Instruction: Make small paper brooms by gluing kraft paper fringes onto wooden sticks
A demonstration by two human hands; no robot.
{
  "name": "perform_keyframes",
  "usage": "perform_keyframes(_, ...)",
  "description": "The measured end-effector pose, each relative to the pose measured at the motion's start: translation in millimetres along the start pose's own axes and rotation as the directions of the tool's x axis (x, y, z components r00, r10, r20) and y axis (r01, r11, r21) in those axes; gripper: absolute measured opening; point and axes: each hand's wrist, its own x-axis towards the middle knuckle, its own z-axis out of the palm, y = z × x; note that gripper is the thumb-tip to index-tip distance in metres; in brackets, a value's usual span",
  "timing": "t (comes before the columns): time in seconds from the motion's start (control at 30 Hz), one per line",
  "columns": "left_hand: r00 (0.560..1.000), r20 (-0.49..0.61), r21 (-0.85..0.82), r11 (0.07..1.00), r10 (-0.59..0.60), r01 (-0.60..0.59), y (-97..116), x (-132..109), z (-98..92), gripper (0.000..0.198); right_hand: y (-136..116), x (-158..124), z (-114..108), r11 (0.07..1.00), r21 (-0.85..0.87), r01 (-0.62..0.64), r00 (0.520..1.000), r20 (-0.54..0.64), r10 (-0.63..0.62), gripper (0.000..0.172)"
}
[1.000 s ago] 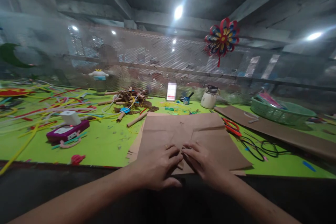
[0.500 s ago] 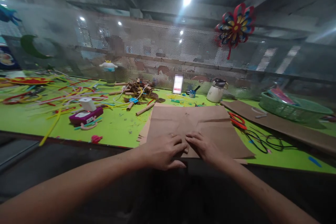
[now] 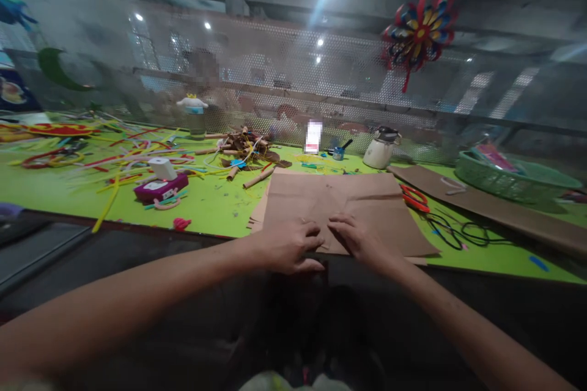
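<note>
A sheet of brown kraft paper (image 3: 371, 195) with creases across it lies at the front edge of the green table, on top of more sheets. My left hand (image 3: 291, 245) rests on its front part, fingers bent and thumb held apart near the edge. Beside it, my right hand (image 3: 360, 238) lies on the paper with fingers stretched towards the left hand. A narrow gap separates the two hands. Both are open. Under the left fingers the paper's front edge is partly hidden.
Orange-handled scissors (image 3: 415, 198) and a black cord (image 3: 458, 231) lie right of the paper, near a green basket (image 3: 513, 178). Behind stand a white jug (image 3: 380, 151) and a lit phone (image 3: 313, 136). Leftward are paper tubes (image 3: 258, 178), a purple box (image 3: 160, 188) and coloured strips.
The view has tilted slightly downward, so the table sits higher in the picture. Both hands stay on the paper in nearly the same place, with a slightly wider gap between them.
</note>
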Motion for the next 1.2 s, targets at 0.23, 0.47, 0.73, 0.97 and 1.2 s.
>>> perform_keyframes(0.23, 0.997, 0.049, -0.048, 0.997, -0.056, 0.059, 0.6, 2.5, -2.5, 0.045, -51.6, -14.4, -7.8, 0.996, 0.044, -0.074, 0.996, 0.044, 0.072, 0.029)
perform_keyframes(0.47, 1.0, 0.007, -0.142, 0.99, 0.006, -0.005, -6.5, -5.3, -3.4, 0.038, -55.4, -16.3, 0.5, 0.99, -0.14, -0.006, 0.998, 0.055, 0.014, 0.037)
perform_keyframes(0.73, 0.997, 0.056, -0.277, 0.96, 0.059, -0.041, -20.6, -13.8, -9.7, 0.036, -55.3, -14.1, -2.9, 0.984, -0.178, 0.031, 0.996, 0.088, -0.016, 0.033)
perform_keyframes(0.97, 0.993, 0.059, -0.334, 0.94, 0.1, -0.075, -30.7, -21.1, -20.4, 0.034, -48.9, -23.4, -12.8, 0.995, -0.1, 0.032, 0.995, 0.099, -0.022, 0.034)
perform_keyframes(1.2, 0.999, 0.037, -0.348, 0.937, 0.014, -0.001, -32.4, -24.1, -14.4, 0.036, -63.5, -4.2, -12.8, 0.982, -0.189, -0.018, 0.983, 0.175, 0.051, 0.036)
